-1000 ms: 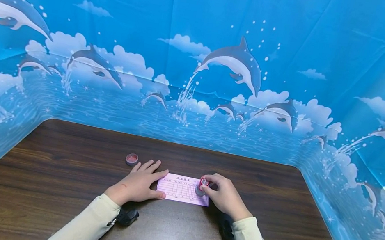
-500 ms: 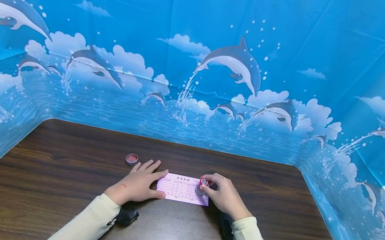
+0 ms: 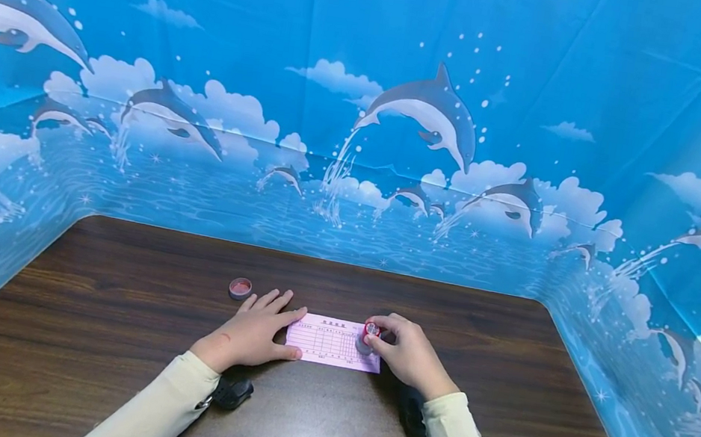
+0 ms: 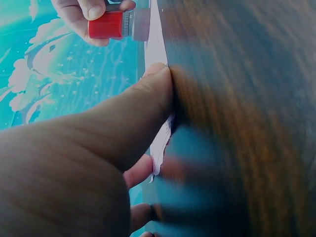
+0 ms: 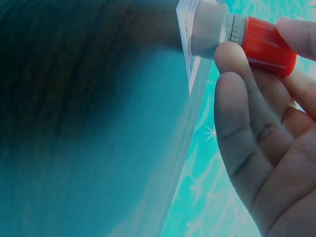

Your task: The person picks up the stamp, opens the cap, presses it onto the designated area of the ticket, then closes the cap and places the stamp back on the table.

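Observation:
A pink printed form pad [image 3: 325,343] with a ruled grid lies on the table in the head view. My left hand [image 3: 256,331] is spread at its left edge, thumb and forefinger resting on the pad. At the pad's right end my right hand [image 3: 410,353] grips a round stamp [image 3: 371,333] by its red handle [image 5: 266,47]. The stamp's translucent grey base [image 5: 208,29] stands upright against the pad in the right wrist view. Its printing face is hidden. In the left wrist view the thumb [image 4: 143,98] presses the pad's edge.
A small round dish-like cap [image 3: 240,289], reddish inside, sits beyond the left fingers. Dark wood table [image 3: 102,332] surrounds the pad. A blue dolphin-print curtain [image 3: 357,174] rises along the table's back and sides. Black wrist devices [image 3: 232,393] are strapped below the hands.
Both hands, the stamp and the pad hold the same places. Only a very slight shift of the head view shows.

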